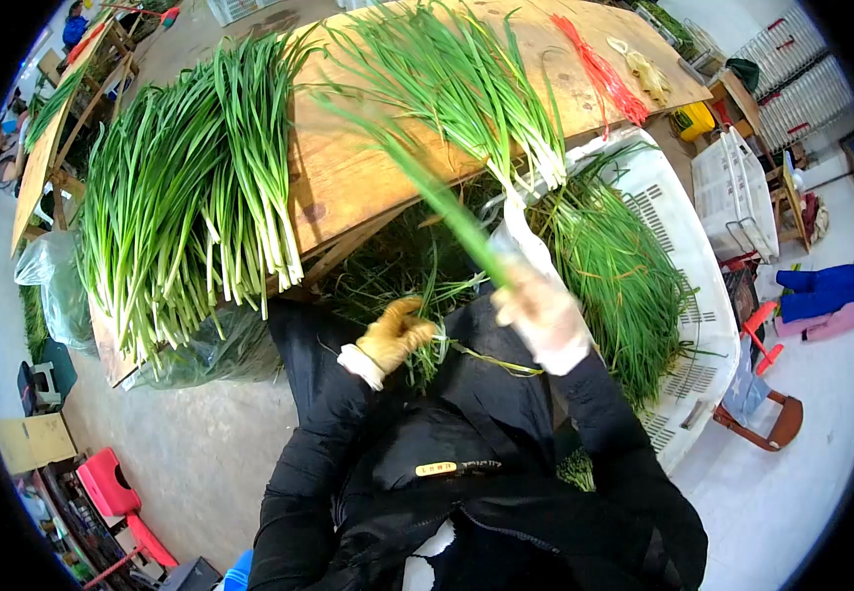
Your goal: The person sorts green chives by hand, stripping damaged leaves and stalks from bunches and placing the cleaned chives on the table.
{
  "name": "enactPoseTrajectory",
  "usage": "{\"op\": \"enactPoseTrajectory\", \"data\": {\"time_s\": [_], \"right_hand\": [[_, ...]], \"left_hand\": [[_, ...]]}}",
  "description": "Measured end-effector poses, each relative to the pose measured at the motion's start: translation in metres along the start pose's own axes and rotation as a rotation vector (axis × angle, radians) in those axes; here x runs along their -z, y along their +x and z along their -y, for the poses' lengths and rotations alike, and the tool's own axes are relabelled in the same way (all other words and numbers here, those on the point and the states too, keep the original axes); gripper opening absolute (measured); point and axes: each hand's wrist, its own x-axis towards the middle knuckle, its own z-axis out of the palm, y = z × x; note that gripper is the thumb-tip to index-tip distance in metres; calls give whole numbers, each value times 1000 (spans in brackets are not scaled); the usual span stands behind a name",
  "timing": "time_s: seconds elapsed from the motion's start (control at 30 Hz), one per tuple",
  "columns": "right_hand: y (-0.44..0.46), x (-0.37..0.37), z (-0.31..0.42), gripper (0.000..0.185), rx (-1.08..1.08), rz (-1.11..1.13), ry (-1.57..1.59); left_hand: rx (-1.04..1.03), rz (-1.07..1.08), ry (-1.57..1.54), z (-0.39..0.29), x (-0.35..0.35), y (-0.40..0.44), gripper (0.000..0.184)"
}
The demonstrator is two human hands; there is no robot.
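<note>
My right hand (545, 315), gloved and blurred, is closed round the lower end of a green leafy bunch (437, 202) that slants up and left over the table. Over my lap, my left hand (393, 340) in a tan glove has its fingers curled against some loose green leaves (427, 360). A large pile of long green stalks (166, 197) covers the left part of the wooden table (333, 148). Another bunch (447, 79) lies near the table's middle, its white ends toward me. More greens (614, 286) fill the white crate (698, 315) at my right.
Red ties (599, 69) and a pair of pale gloves (644, 74) lie at the table's far right. Clear plastic bags (58, 286) hang at the left. A brown stool (767, 419) and a white basket (732, 192) stand right. A person in blue (74, 28) is far left.
</note>
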Motion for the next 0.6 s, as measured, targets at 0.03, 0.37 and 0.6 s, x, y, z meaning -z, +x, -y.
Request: {"op": "enactPoseTrajectory", "data": {"time_s": [0.03,0.37,0.6], "right_hand": [[-4,-5,-9,44,134,85,-336],[-28,-20,-9,32,-91,11,185],[-18,-29,-26,35,-189,369,46]], "left_hand": [[-94,83,-191,-17,-11,-10,52],[1,96,-752,-60,-15,-28,33],[-53,138,-744,-57,-17,-35,38]]}}
